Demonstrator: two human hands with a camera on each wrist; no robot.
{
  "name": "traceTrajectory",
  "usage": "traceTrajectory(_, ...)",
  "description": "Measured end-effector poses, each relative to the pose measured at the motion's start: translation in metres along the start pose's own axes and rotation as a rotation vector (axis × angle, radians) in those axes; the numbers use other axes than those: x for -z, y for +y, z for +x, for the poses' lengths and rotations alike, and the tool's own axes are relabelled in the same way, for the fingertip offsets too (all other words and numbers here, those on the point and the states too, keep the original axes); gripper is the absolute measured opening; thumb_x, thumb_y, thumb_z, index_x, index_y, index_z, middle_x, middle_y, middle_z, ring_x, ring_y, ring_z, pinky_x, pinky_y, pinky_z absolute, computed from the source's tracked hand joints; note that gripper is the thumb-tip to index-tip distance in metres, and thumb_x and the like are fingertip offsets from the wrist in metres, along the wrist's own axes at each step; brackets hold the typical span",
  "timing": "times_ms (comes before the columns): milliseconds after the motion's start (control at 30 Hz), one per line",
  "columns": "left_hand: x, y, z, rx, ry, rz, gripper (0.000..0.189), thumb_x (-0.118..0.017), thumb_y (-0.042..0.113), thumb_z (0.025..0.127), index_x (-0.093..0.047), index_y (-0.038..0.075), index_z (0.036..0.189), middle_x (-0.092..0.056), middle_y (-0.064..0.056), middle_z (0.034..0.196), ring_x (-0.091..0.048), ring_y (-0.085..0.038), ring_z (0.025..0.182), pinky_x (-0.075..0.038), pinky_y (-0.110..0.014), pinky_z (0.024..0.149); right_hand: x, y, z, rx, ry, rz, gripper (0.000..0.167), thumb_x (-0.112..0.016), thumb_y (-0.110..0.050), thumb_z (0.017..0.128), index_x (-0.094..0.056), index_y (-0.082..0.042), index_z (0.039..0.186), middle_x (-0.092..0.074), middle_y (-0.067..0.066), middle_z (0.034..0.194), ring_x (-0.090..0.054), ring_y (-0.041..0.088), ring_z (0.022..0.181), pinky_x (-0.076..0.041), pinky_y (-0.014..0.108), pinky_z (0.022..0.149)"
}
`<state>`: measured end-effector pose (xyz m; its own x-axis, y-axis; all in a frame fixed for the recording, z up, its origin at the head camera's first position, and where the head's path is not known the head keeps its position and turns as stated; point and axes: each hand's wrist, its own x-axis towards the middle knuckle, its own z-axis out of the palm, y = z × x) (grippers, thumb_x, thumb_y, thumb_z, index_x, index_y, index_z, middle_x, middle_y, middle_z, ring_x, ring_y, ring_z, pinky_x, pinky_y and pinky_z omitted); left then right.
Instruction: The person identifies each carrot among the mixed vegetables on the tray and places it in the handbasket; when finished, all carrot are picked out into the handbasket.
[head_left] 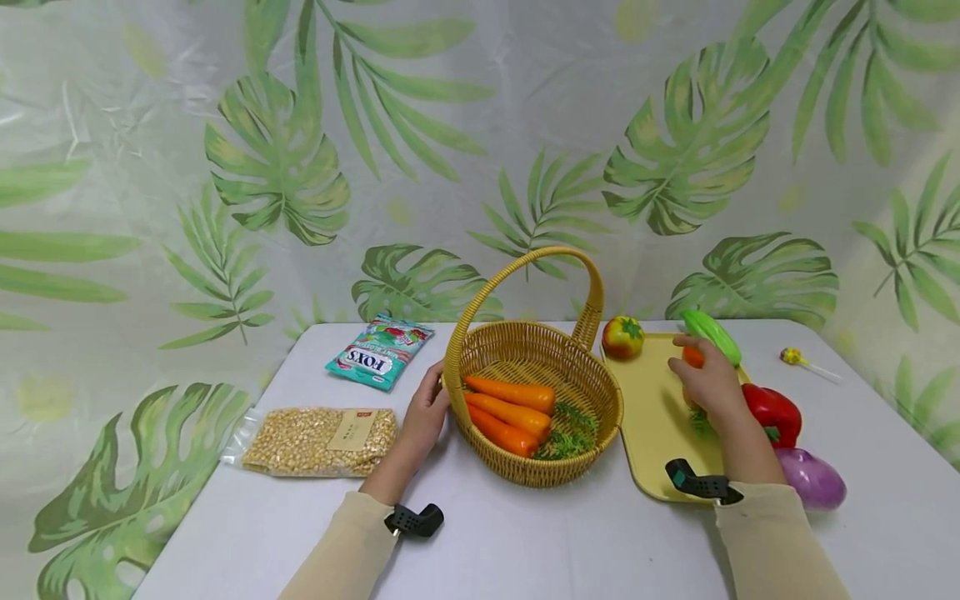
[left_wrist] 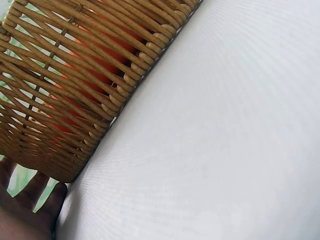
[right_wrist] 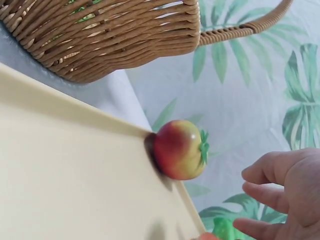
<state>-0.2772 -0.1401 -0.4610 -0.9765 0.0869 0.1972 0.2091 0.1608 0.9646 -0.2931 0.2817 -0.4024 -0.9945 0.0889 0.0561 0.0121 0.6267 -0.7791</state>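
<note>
A wicker basket (head_left: 540,475) with a tall arched handle stands mid-table, holding several orange carrots (head_left: 513,390) with green tops. My left hand (head_left: 429,408) touches its left side; in the left wrist view the fingers (left_wrist: 35,192) reach along the wicker. Over the yellow tray (head_left: 648,433) hovers my right hand (head_left: 708,383), thumb and fingers apart with nothing between them. Beneath it lies another carrot (head_left: 693,357), largely hidden by the hand. A red-and-yellow tomato (right_wrist: 181,150) sits at the tray's far left corner.
Right of the tray lie a long green vegetable (head_left: 712,335), a red bell pepper (head_left: 776,415), a purple eggplant (head_left: 813,479) and a lollipop (head_left: 806,362). At left are a teal Fox's candy bag (head_left: 381,350) and a clear bag of yellow kernels (head_left: 300,442). A leaf-print curtain hangs behind.
</note>
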Motion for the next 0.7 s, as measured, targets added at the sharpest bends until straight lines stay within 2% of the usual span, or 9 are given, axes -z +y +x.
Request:
traceTrajectory(67,0.000,0.000,0.000,-0.003,0.002,0.003,0.041,-0.049,0.033,0.104,-0.047,0.037,0.145,-0.044,0.008,0.155,-0.034,-0.017,0.149,-0.028,-0.046,0.124,-0.001,0.002,0.001,0.001,-0.023,-0.001,0.056,-0.048,-0.029,0.102,-0.037,0.000,0.150,-0.030,0.037,0.153,-0.042,0.053,0.128,-0.040,0.063,0.104)
traceTrajectory(100,0.000,0.000,0.000,-0.002,0.003,0.004,0.041,-0.049,0.033,0.104,-0.047,0.037,0.145,-0.044,0.009,0.154,-0.034,-0.017,0.149,-0.029,-0.045,0.124,-0.002,0.003,0.001,0.001,-0.038,0.001,0.057,-0.048,-0.028,0.103,-0.037,0.001,0.150,-0.028,0.037,0.154,-0.034,0.053,0.136,-0.035,0.064,0.109)
traceTrajectory(267,0.000,0.001,0.000,-0.005,-0.004,-0.006,0.043,-0.049,0.031,0.104,-0.046,0.032,0.147,-0.043,0.005,0.156,-0.033,-0.019,0.150,-0.027,-0.046,0.125,-0.007,0.010,0.003,0.015,-0.087,-0.044,0.054,-0.050,-0.023,0.102,-0.038,0.002,0.149,-0.031,0.037,0.152,-0.036,0.051,0.134,-0.034,0.065,0.110)
traceTrajectory(400,0.000,0.002,0.000,-0.001,-0.001,-0.011,0.045,-0.049,0.031,0.103,-0.045,0.030,0.148,-0.041,0.004,0.158,-0.031,-0.020,0.151,-0.024,-0.047,0.126,-0.013,0.015,0.005,0.024,-0.099,-0.064,0.053,-0.051,-0.019,0.101,-0.040,0.004,0.148,-0.033,0.038,0.151,-0.037,0.052,0.133,-0.034,0.065,0.111)
traceTrajectory(700,0.001,0.001,-0.001,-0.006,-0.005,0.002,0.044,-0.050,0.034,0.103,-0.045,0.034,0.147,-0.042,0.006,0.156,-0.032,-0.019,0.150,-0.025,-0.047,0.126,-0.018,0.017,0.003,-0.035,-0.086,-0.053,0.054,-0.056,-0.026,0.100,-0.045,0.001,0.146,-0.038,0.035,0.149,-0.040,0.049,0.130,-0.037,0.062,0.110)
